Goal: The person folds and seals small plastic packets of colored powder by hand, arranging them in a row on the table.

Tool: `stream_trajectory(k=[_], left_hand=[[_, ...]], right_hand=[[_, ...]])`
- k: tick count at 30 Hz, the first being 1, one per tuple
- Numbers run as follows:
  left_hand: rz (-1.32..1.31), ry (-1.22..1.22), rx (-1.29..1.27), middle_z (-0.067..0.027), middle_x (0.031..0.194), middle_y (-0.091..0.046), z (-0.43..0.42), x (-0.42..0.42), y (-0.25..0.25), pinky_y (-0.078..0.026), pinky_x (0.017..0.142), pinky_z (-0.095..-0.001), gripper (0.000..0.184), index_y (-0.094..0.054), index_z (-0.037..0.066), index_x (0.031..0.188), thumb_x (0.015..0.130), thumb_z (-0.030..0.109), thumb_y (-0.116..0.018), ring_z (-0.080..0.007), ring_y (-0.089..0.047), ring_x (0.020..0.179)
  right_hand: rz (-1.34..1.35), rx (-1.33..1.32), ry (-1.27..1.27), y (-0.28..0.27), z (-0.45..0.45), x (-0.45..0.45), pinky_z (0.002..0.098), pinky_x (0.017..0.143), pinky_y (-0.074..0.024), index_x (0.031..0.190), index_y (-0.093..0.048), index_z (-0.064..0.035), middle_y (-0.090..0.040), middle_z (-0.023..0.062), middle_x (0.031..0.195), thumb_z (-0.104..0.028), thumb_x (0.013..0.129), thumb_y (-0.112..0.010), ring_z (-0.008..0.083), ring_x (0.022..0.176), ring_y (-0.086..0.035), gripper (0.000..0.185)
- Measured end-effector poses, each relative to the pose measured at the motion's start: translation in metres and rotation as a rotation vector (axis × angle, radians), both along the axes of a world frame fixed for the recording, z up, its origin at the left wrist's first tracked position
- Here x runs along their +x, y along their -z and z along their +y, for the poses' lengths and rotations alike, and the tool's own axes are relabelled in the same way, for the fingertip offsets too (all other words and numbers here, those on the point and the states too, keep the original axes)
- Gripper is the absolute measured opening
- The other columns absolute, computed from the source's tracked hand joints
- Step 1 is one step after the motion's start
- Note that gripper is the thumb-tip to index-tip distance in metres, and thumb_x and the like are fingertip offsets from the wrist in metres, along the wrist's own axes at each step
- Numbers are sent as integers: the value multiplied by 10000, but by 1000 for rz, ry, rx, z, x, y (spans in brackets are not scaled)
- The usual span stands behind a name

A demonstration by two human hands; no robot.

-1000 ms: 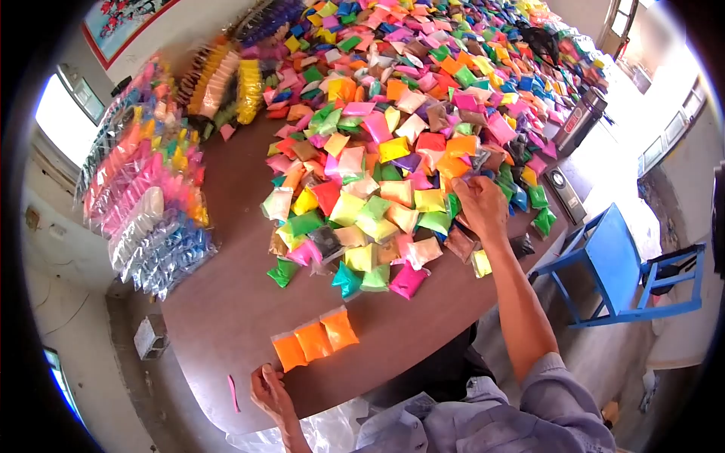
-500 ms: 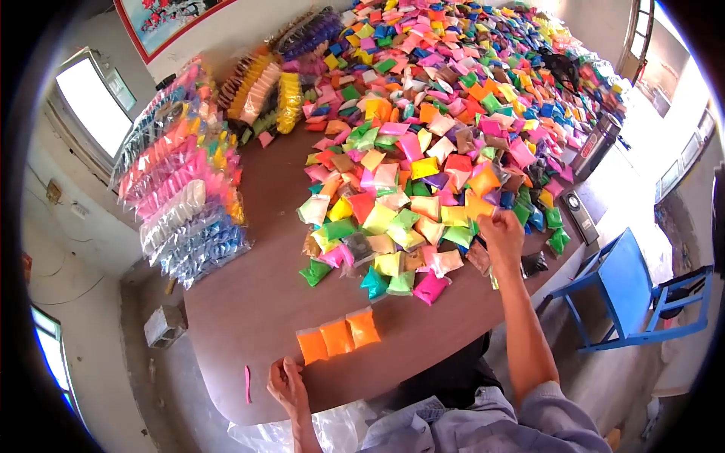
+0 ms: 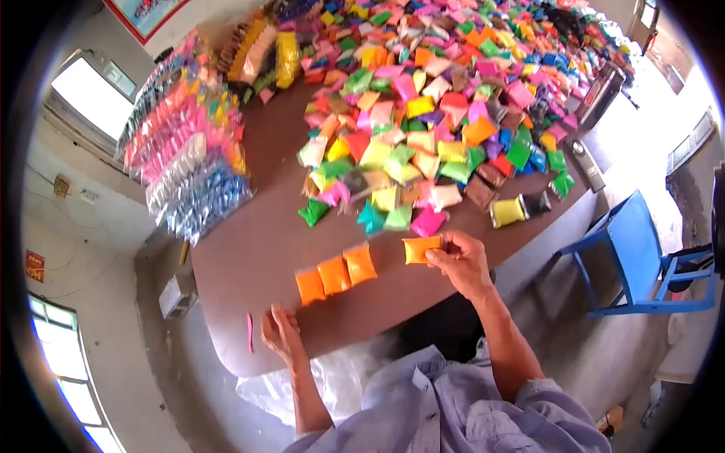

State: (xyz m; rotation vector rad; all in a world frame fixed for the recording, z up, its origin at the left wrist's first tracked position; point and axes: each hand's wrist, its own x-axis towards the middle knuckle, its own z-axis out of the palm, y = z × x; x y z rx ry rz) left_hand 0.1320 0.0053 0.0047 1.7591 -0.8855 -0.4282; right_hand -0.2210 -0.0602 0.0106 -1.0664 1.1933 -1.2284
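My right hand (image 3: 462,264) pinches an orange packet (image 3: 421,249) between thumb and fingers, above the table to the right of a row. That row is three orange packets (image 3: 334,275) lying side by side, slightly overlapping or touching. At the table's front edge, below the row's left end, my left hand (image 3: 281,332) rests with loosely bent fingers and nothing visible in them. A thin pink strip (image 3: 250,333) lies just left of it on the brown table (image 3: 264,226).
A large heap of colourful packets (image 3: 423,143) covers the table's far side. Bundled packets in clear bags (image 3: 192,151) are stacked at left. A blue chair (image 3: 630,249) stands at right, and a dark box-like object (image 3: 603,94) sits by the right edge. Clear plastic (image 3: 302,385) hangs below the front edge.
My right hand has come back from the heap toward me, bringing an orange packet near the row. My left hand stays near the front edge. The camera view has tilted down.
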Motion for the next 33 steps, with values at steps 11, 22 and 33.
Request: stream_trajectory(k=[11,22,33], left_hand=[[-602,736,-242,-166,1084,-718,-5,-139,-52,-567,844,-439,362,-689,-4,1148,831,129,-803,-331,-695,995],[3,819,67,-129,881,-742,-17,-168,-4,-551,707,-281,217,-705,-41,1089,909,73,-747,-152,-698,780],[11,835,70,-78,836,-724,-23,-177,-5,-521,673,-253,195,-723,-26,1073,960,132,-717,-114,-651,756]], right_hand=[[148,73,-338,1,23,4,226,641,-452,1020,-695,6,-573,-54,797,-32,866,-765,30,723,-515,174],[26,122,-322,-6,25,-12,229,747,-511,1076,-667,16,-676,5,923,-34,907,-730,59,832,-612,188],[46,48,-358,4,25,-15,247,725,-512,1017,-658,18,-665,3,868,8,898,-711,61,798,-603,131]])
